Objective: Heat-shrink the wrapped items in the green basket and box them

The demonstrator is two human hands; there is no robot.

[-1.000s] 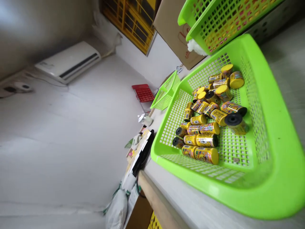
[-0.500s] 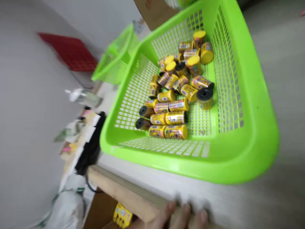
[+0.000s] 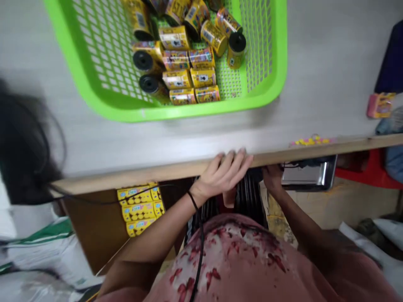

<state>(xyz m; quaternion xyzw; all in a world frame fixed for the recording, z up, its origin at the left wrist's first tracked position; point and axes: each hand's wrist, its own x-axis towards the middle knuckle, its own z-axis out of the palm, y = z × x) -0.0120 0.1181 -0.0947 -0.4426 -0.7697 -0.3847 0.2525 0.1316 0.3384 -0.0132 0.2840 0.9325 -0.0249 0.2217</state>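
Observation:
My left hand [image 3: 224, 173] lies over the wooden front edge of the table [image 3: 176, 171], its fingers stretched side by side with the tips on the top. At the underside of that edge is my right hand [image 3: 273, 175], its fingers mostly hidden. Beyond my left hand stands a green plastic basket [image 3: 189, 111], apart from both hands. Inside the basket are several small yellow printed cylinders [image 3: 203, 77], some in rows near the front wall and others in a loose pile. A few show black ends, like the upright one [image 3: 236, 50] at the right.
Yellow printed boxes [image 3: 138, 212] sit in a brown carton [image 3: 91, 235] below the table. Small yellow and pink pieces [image 3: 311, 141] lie near the edge. A pink and yellow block [image 3: 380, 105], a red stool [image 3: 365, 174] and a metal tray [image 3: 310, 176] are at the right.
The view has swung level and down onto my body and lap. The basket appears higher in the picture, and both my arms have come into view.

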